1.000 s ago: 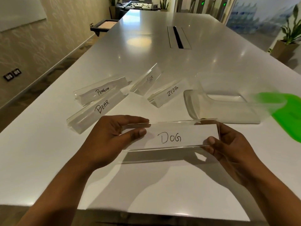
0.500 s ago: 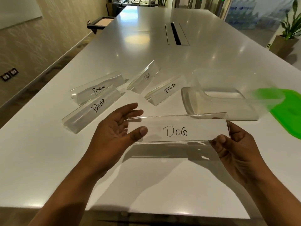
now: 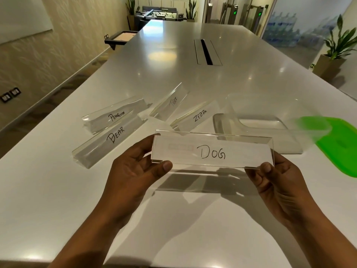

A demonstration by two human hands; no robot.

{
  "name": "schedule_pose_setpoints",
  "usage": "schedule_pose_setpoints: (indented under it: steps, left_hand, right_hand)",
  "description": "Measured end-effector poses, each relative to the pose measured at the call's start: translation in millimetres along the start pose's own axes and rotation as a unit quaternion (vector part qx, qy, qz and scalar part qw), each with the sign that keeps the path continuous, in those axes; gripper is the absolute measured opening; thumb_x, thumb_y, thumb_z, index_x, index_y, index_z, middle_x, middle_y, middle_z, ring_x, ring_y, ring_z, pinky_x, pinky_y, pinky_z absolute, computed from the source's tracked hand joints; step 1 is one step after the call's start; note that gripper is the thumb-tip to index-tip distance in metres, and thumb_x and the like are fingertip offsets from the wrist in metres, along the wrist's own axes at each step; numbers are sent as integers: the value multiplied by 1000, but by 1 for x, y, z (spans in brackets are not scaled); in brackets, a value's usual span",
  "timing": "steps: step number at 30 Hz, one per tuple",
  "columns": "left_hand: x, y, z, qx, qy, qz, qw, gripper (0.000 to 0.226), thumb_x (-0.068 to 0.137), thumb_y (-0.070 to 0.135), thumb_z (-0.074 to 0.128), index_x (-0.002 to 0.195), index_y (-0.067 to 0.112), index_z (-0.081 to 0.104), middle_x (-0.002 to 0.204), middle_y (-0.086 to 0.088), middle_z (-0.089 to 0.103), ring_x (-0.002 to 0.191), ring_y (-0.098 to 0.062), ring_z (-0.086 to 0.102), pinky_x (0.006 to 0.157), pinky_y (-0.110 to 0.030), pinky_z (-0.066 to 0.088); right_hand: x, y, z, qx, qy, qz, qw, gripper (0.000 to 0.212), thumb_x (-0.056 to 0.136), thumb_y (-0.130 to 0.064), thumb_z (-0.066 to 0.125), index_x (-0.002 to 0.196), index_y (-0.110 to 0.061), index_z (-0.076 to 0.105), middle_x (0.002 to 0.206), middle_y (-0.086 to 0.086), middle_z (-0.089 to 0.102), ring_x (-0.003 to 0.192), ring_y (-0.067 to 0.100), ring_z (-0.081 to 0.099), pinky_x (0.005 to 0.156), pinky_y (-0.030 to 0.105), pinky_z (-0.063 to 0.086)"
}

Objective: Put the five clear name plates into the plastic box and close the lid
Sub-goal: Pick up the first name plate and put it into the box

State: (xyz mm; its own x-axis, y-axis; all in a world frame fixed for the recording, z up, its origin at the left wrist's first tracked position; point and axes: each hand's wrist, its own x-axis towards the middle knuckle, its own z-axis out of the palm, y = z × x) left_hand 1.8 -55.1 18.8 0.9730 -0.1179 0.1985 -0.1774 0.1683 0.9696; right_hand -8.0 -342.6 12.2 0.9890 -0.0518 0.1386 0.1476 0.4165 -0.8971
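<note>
I hold the clear DOG name plate point(image 3: 212, 151) above the table, my left hand point(image 3: 133, 169) pinching its left end and my right hand point(image 3: 274, 180) pinching its right end. Behind it on the white table point(image 3: 58, 200) lie the other clear plates: PENGUIN point(image 3: 114, 117), BEAR point(image 3: 110, 140), TIGER point(image 3: 170, 103) and ZEBRA point(image 3: 197, 117). The clear plastic box point(image 3: 270, 132) stands open just beyond the DOG plate, to the right. Its green lid point(image 3: 340, 144) lies flat on the table to the right of the box.
A metal cable slot point(image 3: 206, 52) is set in the table's middle, farther back. The near table edge runs just below my forearms. A potted plant point(image 3: 334, 55) stands off the table's right side, and a wall runs along the left.
Both hands have lifted the DOG plate and carried it slightly right and away from me, closer to the box. The other plates, box and lid have not moved.
</note>
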Motion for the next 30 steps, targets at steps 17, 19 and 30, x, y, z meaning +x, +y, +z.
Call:
schedule_pose_setpoints:
  steps: [17, 19, 30]
  left_hand:
    - [0, -6, 0, -41, 6, -14, 999, 71, 67, 36, 88, 131, 29, 61, 129, 0, 68, 119, -22, 64, 88, -25, 54]
    - [1, -5, 0, -41, 4, -14, 999, 70, 67, 36, 88, 131, 30, 61, 130, 1, 67, 119, -21, 64, 88, -24, 54]
    - [0, -1, 0, -34, 5, -17, 999, 67, 68, 35, 85, 131, 32, 60, 129, 2, 68, 119, -23, 64, 92, -30, 54]
  right_hand:
    - [2, -1, 4, 27, -11, 2, 1000, 63, 53, -34, 93, 108, -12, 72, 85, -3, 75, 87, 15, 71, 80, 29, 55]
    - [3, -2, 5, 24, -12, -3, 1000, 63, 53, -34, 93, 108, -12, 72, 87, -1, 75, 88, 16, 71, 80, 29, 55]
    - [2, -2, 5, 22, -11, -12, 1000, 59, 56, -33, 92, 108, -12, 72, 83, -5, 74, 87, 14, 71, 82, 29, 55]
